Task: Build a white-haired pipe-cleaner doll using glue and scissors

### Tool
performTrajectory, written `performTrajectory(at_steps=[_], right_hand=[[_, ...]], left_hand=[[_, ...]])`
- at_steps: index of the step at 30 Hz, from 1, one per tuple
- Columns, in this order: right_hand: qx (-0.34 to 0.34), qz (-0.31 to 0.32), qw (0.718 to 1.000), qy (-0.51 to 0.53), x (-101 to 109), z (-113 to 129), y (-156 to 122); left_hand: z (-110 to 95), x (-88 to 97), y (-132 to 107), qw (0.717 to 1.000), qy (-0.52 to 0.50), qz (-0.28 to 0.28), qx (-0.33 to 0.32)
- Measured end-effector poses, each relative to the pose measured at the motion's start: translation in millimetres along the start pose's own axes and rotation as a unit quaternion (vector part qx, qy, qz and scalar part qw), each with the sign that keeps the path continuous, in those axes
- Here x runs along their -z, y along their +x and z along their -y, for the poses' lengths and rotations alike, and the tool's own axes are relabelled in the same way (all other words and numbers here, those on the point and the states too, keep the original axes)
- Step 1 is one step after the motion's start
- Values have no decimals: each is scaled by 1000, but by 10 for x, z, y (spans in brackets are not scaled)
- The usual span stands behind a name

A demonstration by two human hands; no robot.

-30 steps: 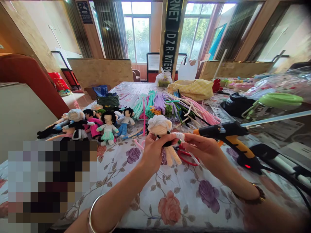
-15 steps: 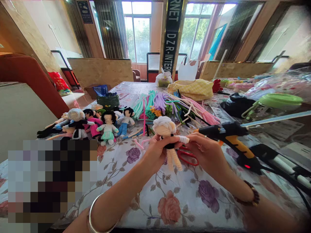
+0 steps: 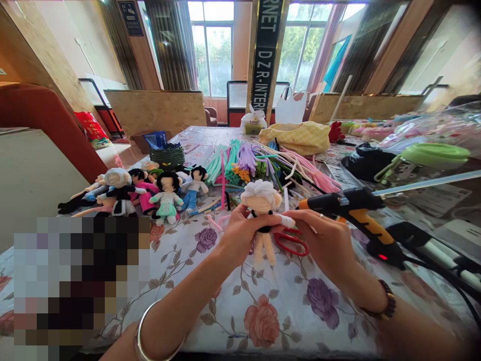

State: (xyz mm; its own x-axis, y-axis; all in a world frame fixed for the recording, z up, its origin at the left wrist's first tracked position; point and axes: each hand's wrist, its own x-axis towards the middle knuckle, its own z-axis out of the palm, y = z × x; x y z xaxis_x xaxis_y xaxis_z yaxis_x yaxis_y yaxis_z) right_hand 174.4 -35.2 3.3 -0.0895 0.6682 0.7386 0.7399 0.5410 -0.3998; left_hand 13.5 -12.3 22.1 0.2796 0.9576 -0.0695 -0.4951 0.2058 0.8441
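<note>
A small doll [image 3: 262, 198] made of fuzzy chenille stems is held upright above the tablecloth. It has white hair, a blank face, a black top and pale legs. My left hand [image 3: 242, 230] is closed around its torso, thumb across the front. With fingers pinched, my right hand [image 3: 325, 235] grips the end of the doll's white-sleeved arm. Red-handled scissors [image 3: 291, 243] lie behind and between the hands, their blades hidden. Just right of my right hand sits an orange and black glue gun [image 3: 366, 215], its red light on and a long glue stick in its back.
Several finished dolls [image 3: 167, 198] lie at the left. Bundles of coloured chenille stems [image 3: 246, 158] spread across the middle, before a yellow checked pouch [image 3: 295, 138]. A green-lidded jar [image 3: 432, 158] and a black bag [image 3: 363, 163] stand at the right. The tablecloth [image 3: 263, 321] is floral.
The doll has shifted slightly right and turned, so its face and legs now point more toward me. Both hands keep their hold. A white stem now shows behind it.
</note>
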Motion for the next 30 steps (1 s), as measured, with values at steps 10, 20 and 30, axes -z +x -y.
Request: performTrajectory(at_steps=[10,20,30], right_hand=[[-358,130,806,453,27,-17,141],[-385,99,789,469,12,-36,120],[-303,63,865,395,67,12,140]], left_hand=[[70,-18,5,997,53,-37,-43],[55,-28,-1,996,32,-60,-65],[72,18,5,986,109,-29,-125]])
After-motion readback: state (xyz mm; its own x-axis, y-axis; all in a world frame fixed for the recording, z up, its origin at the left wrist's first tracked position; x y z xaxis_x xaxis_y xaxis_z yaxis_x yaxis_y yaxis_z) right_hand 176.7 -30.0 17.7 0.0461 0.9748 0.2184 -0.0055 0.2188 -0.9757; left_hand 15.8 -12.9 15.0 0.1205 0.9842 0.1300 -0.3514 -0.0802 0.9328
